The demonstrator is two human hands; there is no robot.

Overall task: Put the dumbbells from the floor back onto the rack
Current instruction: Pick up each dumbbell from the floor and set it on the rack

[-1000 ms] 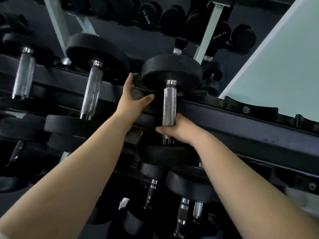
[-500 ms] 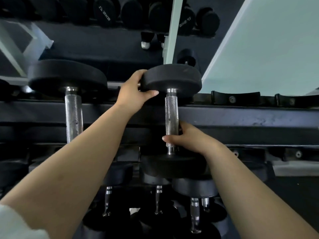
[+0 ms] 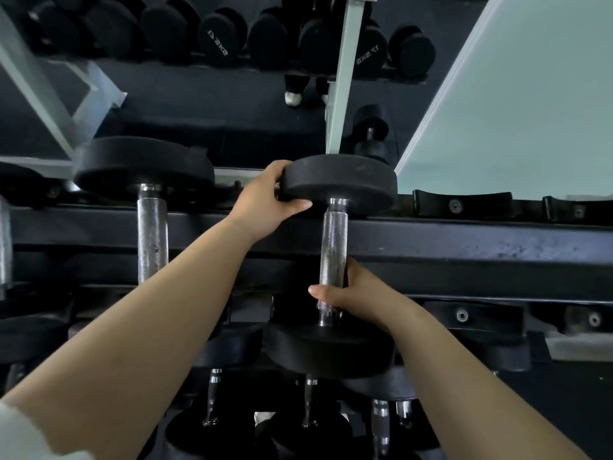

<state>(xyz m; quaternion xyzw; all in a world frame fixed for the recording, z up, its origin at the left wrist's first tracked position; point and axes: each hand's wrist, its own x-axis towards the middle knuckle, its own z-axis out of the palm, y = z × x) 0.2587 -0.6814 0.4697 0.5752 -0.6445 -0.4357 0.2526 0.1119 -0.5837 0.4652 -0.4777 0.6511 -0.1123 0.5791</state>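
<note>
Dumbbell, black rubber heads and knurled chrome handle (image 3: 333, 247), is crossing the black steel rack rail (image 3: 481, 240), with one head beyond the rail and the other on its near side. I cannot tell if it is bearing on the rail. Left hand (image 3: 265, 200) is gripping the far head's left edge, thumb curling underneath. Right hand (image 3: 356, 295) is wrapping the handle just short of the rail. A larger black dumbbell (image 3: 151, 227) is lying across the rail further left. Black moulded saddles (image 3: 461, 202) are sitting along the rail's far edge, to the right.

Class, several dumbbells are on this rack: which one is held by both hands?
The centre dumbbell: left hand grips its far head, right hand its handle; the left dumbbell sits untouched.
</note>
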